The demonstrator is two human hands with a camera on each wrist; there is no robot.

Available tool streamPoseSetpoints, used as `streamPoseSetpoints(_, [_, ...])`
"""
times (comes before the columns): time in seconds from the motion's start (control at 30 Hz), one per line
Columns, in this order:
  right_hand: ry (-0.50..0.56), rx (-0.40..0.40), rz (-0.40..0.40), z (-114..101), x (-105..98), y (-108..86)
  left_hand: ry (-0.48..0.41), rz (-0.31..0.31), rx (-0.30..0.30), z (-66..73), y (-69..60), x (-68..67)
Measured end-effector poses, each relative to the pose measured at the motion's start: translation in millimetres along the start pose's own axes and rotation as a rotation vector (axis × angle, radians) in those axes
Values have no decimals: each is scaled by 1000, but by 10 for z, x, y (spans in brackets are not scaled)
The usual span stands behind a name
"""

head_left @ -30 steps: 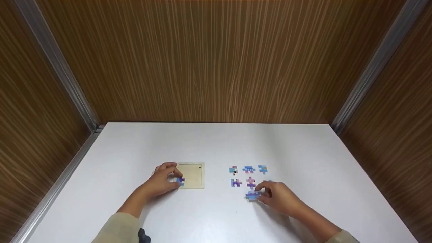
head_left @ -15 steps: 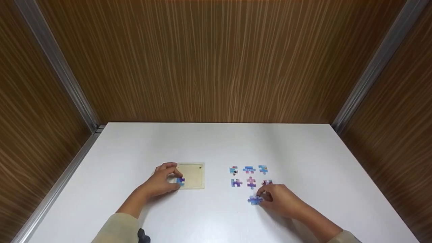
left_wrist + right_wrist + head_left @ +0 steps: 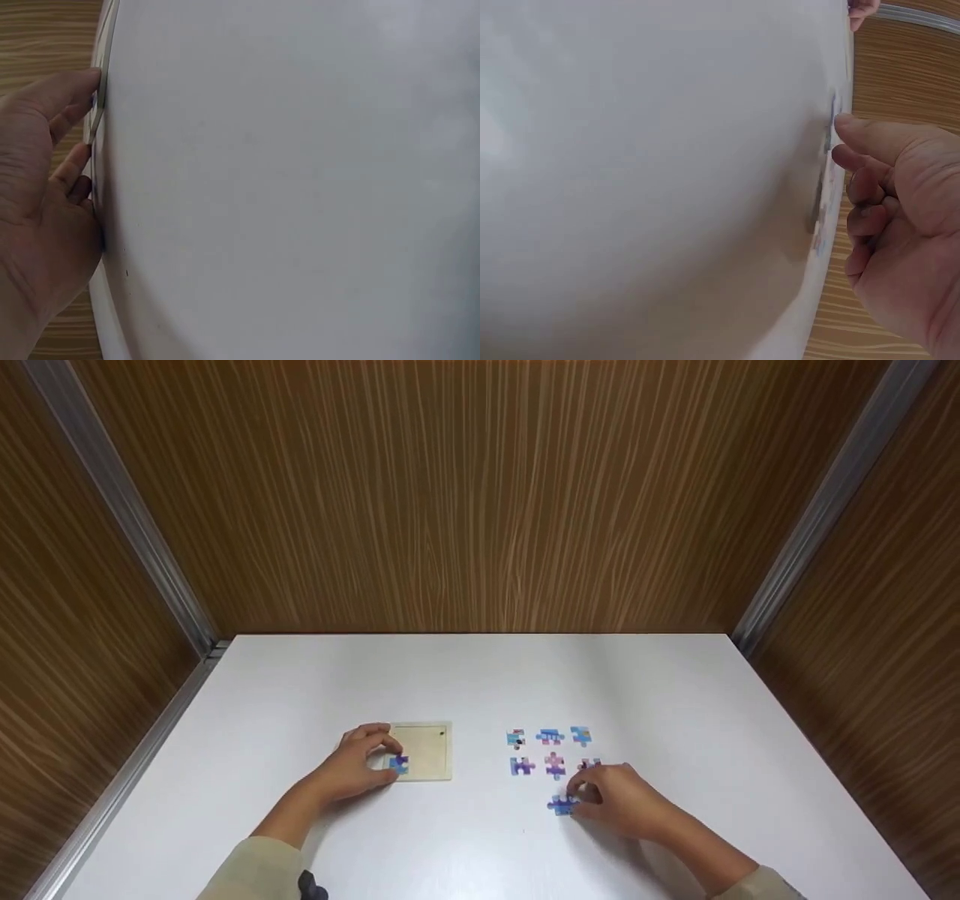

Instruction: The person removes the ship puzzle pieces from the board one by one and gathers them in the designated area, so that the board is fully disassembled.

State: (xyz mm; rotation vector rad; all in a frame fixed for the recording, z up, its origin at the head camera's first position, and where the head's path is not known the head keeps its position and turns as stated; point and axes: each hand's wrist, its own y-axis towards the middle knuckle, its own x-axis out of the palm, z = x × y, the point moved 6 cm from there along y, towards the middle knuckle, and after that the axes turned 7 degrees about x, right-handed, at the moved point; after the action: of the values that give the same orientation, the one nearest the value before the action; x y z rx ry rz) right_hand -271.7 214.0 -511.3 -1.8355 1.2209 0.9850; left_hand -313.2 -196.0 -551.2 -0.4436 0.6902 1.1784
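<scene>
In the head view my left hand (image 3: 352, 769) is at the left side of a shallow, pale wooden puzzle tray (image 3: 431, 754). Its thumb and index finger pinch a blue and purple puzzle piece (image 3: 397, 766) in the tray's near left corner. The hand hides the tray's left edge. On the right, my right hand (image 3: 619, 801) pinches another blue and purple puzzle piece (image 3: 560, 805) by its right side, low at the table. A pink piece (image 3: 555, 765) lies just beyond it. A darker pink piece (image 3: 589, 763) is partly hidden behind the right hand's fingers.
Three pieces form the back row, including a blue striped one (image 3: 550, 736). A purple piece (image 3: 522, 766) lies left of the pink one. The white table (image 3: 480, 682) meets wood-patterned walls (image 3: 480, 510) at the back and sides.
The piece in my right hand has come slightly nearer and now lies apart from the pink piece. The darker pink piece shows more. My left hand has stayed at the tray.
</scene>
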Motion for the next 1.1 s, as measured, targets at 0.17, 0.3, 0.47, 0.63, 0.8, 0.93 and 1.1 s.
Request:
streamPoseSetpoints(0.17, [52, -20, -15, -191, -93, 45, -4, -33, 11, 35, -1, -21])
streamPoseSetpoints(0.3, [88, -106, -19, -427, -138, 110, 5, -73, 24, 46, 16, -39])
streamPoseSetpoints(0.47, [122, -147, -29, -744, -88, 264, 41, -90, 45, 73, 39, -55])
streamPoseSetpoints(0.63, [206, -156, -48, -1095, 61, 475, 56, -92, 56, 93, 31, -80])
streamPoseSetpoints(0.8, [266, -177, -74, -1369, 279, 695, 47, -96, 44, 77, 30, -102])
streamPoseSetpoints(0.93, [303, -202, -72, -1498, 475, 856, 57, -92, 26, 51, 34, -106])
streamPoseSetpoints(1.1, [327, -155, -63, -1569, 720, 1029, 46, -92, 21, 15, 42, -98])
